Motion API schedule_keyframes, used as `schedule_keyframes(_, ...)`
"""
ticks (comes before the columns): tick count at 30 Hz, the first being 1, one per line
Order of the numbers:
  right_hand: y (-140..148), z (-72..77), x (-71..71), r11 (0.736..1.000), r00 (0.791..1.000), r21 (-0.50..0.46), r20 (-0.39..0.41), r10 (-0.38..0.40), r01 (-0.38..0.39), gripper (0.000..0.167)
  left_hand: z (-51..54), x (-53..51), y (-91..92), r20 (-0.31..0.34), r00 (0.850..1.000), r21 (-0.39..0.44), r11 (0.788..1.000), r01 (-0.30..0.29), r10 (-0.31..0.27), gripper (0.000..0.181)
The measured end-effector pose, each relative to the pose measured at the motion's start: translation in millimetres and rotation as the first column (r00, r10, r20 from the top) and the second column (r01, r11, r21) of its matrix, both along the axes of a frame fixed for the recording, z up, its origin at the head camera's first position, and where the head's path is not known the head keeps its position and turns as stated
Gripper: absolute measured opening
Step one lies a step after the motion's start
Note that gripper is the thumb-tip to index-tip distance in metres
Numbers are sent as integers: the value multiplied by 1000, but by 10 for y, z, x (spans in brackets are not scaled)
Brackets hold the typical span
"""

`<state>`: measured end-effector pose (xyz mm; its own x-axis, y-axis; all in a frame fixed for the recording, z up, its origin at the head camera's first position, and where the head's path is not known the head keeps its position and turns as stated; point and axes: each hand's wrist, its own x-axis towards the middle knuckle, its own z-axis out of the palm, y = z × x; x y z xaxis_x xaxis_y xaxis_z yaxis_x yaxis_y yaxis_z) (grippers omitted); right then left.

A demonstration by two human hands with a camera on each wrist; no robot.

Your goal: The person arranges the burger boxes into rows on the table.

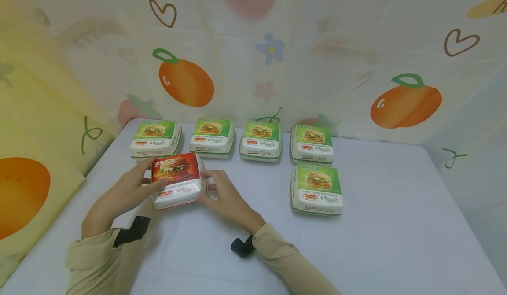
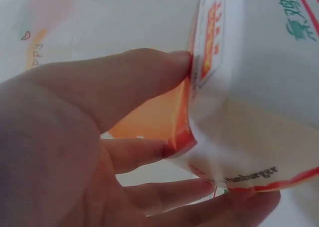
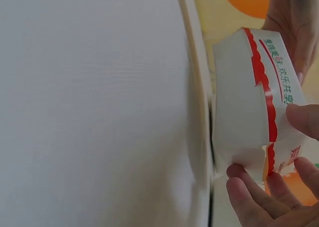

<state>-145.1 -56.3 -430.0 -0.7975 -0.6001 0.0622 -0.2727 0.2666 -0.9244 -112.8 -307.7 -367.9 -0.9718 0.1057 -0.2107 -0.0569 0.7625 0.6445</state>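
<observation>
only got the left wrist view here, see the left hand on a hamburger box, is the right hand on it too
Observer: Yes. In the head view the right hand grips the other side of the red-and-white hamburger box.
Operator: ok and any other boxes out there
Observer: Five green-and-white hamburger boxes on the table: four in a row at the back, one in front of the row's right end.
</observation>
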Motion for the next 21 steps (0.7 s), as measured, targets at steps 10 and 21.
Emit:
schedule_keyframes(10,212,-2,-7,999,999,-2,0,-50,50,59,-16,-44,175,-59,998,28,1000,-7,8,82)
schedule_keyframes(21,418,31,61,997,997,24,-24,-71,71,61,-73,-90,302,-66,998,89,996,16,-10,80)
